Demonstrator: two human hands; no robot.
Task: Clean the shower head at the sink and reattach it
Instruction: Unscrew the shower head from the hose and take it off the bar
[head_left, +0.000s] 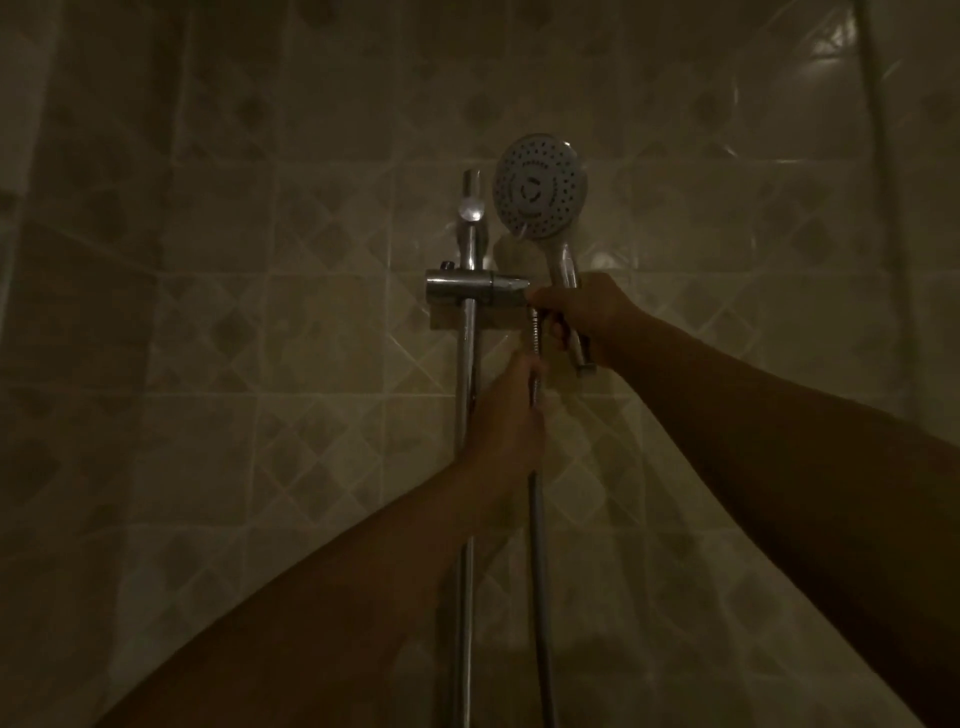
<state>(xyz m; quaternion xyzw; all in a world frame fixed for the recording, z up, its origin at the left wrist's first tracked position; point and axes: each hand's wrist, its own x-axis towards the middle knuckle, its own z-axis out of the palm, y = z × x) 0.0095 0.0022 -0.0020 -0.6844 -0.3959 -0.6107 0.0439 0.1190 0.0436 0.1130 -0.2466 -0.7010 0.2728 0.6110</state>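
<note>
Basically, the handle (563, 265) is being gripped low down by the right hand (587, 319), fingers curled round it. That way the shower head (540, 189) is being kept upright, spray face turned out toward the camera, just right of the holder (478, 291) and not seated in it. The hose (536, 519) is being clamped by the left hand (511, 415) a bit lower, close to its top end. So the two hands are being held near each other but not touching, each one busy with its own part.

Looks like the hose is being steadied so its end isn't flopping about while the handle is being worked. The top of the hose is being brought up beside the holder, and the handle's bottom end is poking out under the right hand, slightly apart from it. Whether the two are actually joined can't be told, it's too dim and the fingers are covering the spot. Same goes for whether the head is being taken off or put back on. Either way a threaded joint is probably being dealt with, which would explain one hand on each side of it.

Further out, the chrome rail (466, 467) is running straight down behind the left wrist, and everything is being backed by the tiled wall (260, 312).
</note>
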